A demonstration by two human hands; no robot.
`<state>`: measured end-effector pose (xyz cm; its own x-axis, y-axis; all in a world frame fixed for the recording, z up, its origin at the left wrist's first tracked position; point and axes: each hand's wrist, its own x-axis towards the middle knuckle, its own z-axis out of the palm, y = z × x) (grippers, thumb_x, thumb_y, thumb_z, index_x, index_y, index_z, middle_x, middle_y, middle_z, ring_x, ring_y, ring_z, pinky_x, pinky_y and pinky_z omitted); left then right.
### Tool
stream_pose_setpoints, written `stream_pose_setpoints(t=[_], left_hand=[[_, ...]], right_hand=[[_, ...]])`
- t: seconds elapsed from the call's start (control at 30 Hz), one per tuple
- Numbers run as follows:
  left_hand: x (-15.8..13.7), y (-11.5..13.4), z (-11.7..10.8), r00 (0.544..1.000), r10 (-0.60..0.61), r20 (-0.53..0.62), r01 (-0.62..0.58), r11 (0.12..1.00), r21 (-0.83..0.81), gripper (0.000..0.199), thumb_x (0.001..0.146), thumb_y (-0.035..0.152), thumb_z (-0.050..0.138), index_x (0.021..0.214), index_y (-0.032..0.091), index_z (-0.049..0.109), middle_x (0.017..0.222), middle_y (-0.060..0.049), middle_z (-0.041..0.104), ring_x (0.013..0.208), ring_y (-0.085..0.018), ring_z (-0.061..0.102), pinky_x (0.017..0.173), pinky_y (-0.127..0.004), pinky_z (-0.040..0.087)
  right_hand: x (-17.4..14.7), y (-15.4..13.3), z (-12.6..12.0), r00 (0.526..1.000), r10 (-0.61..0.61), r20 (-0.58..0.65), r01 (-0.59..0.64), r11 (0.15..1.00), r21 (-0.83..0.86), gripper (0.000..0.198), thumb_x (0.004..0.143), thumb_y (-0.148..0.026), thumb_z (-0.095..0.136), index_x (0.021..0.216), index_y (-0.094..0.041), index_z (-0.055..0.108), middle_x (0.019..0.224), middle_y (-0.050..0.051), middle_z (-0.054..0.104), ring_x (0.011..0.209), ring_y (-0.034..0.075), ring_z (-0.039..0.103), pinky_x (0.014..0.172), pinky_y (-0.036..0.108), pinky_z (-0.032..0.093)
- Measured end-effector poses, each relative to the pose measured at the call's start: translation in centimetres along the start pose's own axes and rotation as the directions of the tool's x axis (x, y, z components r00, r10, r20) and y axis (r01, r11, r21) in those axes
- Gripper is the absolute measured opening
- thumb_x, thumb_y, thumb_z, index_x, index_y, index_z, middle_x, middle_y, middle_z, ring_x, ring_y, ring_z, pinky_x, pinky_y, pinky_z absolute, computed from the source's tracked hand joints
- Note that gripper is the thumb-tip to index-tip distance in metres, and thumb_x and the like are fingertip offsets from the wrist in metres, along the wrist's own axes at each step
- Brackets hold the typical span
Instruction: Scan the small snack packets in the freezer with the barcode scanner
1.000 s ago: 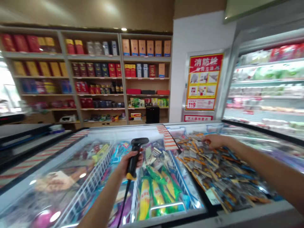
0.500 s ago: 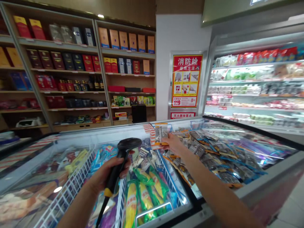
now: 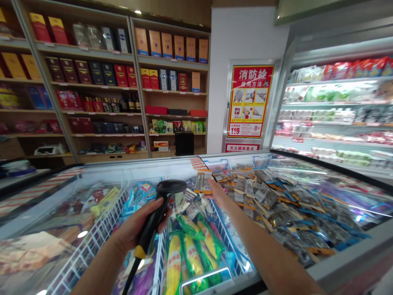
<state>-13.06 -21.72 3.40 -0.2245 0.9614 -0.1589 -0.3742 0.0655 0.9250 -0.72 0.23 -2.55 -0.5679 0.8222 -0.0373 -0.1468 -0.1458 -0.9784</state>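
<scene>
My left hand (image 3: pixel 147 223) is wrapped round the handle of a black barcode scanner (image 3: pixel 170 187) with a yellow band near its cord. The scanner's head points right, above the freezer baskets. My right hand (image 3: pixel 216 192) reaches over the freezer and grips a small clear packet (image 3: pixel 203 182) with orange edges, in front of the scanner's head. Below both hands lie green-and-yellow corn packs (image 3: pixel 192 254) in a white wire basket (image 3: pixel 161 250). To the right of my right hand is a heap of similar small packets (image 3: pixel 270 196) with orange and blue edges.
The chest freezer has a pale back rim (image 3: pixel 147 166) and a dark right-hand edge (image 3: pixel 331 180). Frozen goods (image 3: pixel 107 200) lie at the left. Behind stand wooden shelves (image 3: pixel 172 96) with boxes, a red poster (image 3: pixel 250 100) and a lit refrigerated display (image 3: pixel 334 102).
My right hand has come down slightly with the packet, which now sits lower. The view has shifted a little, while the scanner stays in my left hand.
</scene>
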Motion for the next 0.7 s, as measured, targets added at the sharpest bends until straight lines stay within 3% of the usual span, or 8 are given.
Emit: stream_pose_setpoints(t=[0.17,0.3,0.4,0.57,0.7], left_hand=[[-0.6,0.5,0.2,1.0,-0.002,0.02,0.001,0.996,0.086,0.029,0.063,0.035,0.06,0.081,0.012,0.055,0.06,-0.003,0.058,0.043,-0.009,0.05,0.04,-0.019,0.036],[-0.6,0.6,0.0,1.0,-0.017,-0.012,0.019,0.993,0.119,0.026,0.063,0.034,0.059,0.075,0.011,0.056,0.059,-0.003,0.058,0.041,-0.008,0.048,0.039,-0.019,0.035],[-0.3,0.5,-0.1,0.999,-0.007,-0.041,0.012,0.993,0.116,0.025,0.064,0.035,0.058,0.071,0.011,0.056,0.06,-0.004,0.058,0.04,-0.008,0.047,0.039,-0.019,0.035],[0.2,0.0,0.3,0.996,0.057,-0.07,-0.052,0.997,0.062,0.025,0.065,0.036,0.056,0.072,0.012,0.054,0.058,-0.002,0.057,0.04,-0.007,0.046,0.039,-0.018,0.035],[0.9,-0.6,1.1,0.983,0.144,-0.115,-0.144,0.989,0.009,0.029,0.065,0.038,0.055,0.078,0.012,0.053,0.056,-0.001,0.055,0.039,-0.007,0.046,0.038,-0.018,0.034]], right_hand=[[0.3,0.5,-0.2,1.0,-0.025,0.001,0.025,0.995,0.095,0.024,0.063,-0.026,0.057,0.086,-0.019,0.051,0.068,-0.001,0.062,0.057,0.012,0.057,0.052,0.024,0.044],[0.5,0.5,0.6,0.999,0.032,-0.022,-0.027,0.981,0.193,0.016,0.07,-0.029,0.049,0.081,-0.017,0.05,0.062,0.0,0.06,0.054,0.012,0.057,0.056,0.028,0.047],[0.9,0.5,1.9,0.998,0.054,-0.045,-0.042,0.973,0.228,0.009,0.073,-0.023,0.045,0.079,-0.017,0.049,0.063,-0.001,0.06,0.056,0.011,0.057,0.058,0.026,0.047],[0.6,0.7,4.4,0.994,0.11,-0.022,-0.105,0.98,0.166,0.018,0.079,-0.028,0.036,0.075,-0.016,0.049,0.061,0.001,0.059,0.054,0.011,0.057,0.056,0.025,0.048],[-1.0,0.6,4.3,0.985,0.17,-0.011,-0.17,0.985,-0.007,0.013,0.071,-0.026,0.05,0.063,-0.015,0.049,0.047,-0.001,0.053,0.044,0.012,0.054,0.047,0.025,0.046]])
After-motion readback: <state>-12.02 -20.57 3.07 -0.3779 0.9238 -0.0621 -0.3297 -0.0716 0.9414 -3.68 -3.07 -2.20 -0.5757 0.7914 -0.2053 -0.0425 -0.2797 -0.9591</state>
